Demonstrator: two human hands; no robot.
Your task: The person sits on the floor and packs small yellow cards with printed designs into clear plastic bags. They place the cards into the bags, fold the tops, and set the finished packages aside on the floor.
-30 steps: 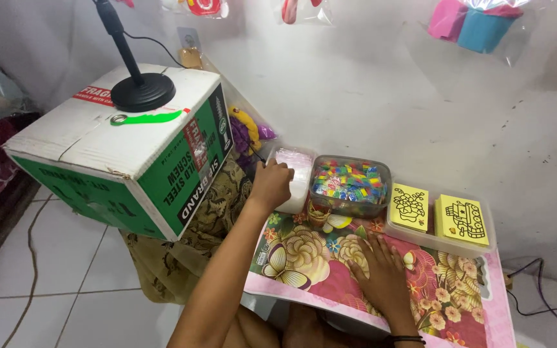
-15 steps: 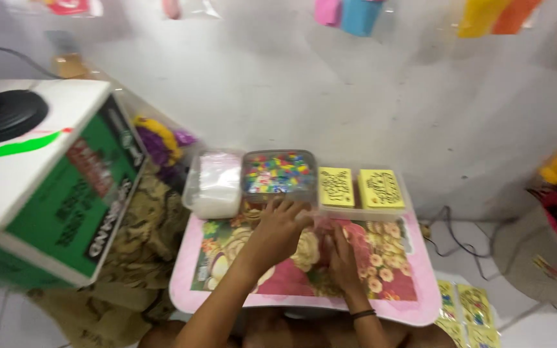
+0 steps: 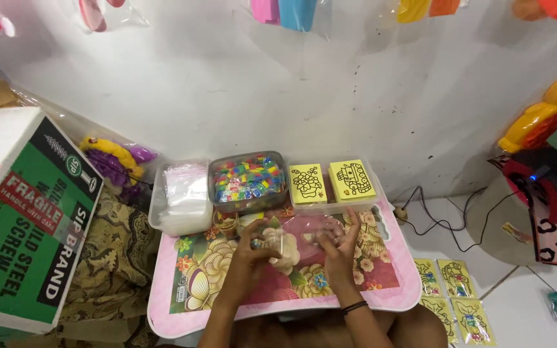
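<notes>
I hold a small clear bag (image 3: pixel 291 237) between my 2 hands, over the middle of the tray (image 3: pixel 394 293). My left hand (image 3: pixel 254 248) pinches the bag's left edge with fingers curled narrow; my right hand (image 3: pixel 336 243) grips its right edge, fingers half spread. I cannot tell what is inside the bag, it is too see-through against the floral print.

The tray is pink-rimmed with a flower pattern, and everything else I place from it. At its far edge, in the middle, sits a tub (image 3: pixel 248 180) full of mixed coloured bits. Just left of the tub, at the tray's far left corner, is a clear box (image 3: pixel 180 196) of stacked plastic bags. Right of the tub, at the tray's far right, lie 2 yellow cards (image 3: pixel 330 182) with black line drawings, side by side in a clear holder.

Left of the tray stands a big green and white carton (image 3: pixel 24 225), with patterned cloth (image 3: pixel 114 258) between it and the tray. Behind that cloth, by the wall, is a bag of yellow and purple toys (image 3: pixel 117 161). On the floor right of the tray lie 4 more picture cards (image 3: pixel 449 296), and a black cable (image 3: pixel 446 222) runs along the floor beyond them. A black band (image 3: pixel 354 308) circles my right wrist.
</notes>
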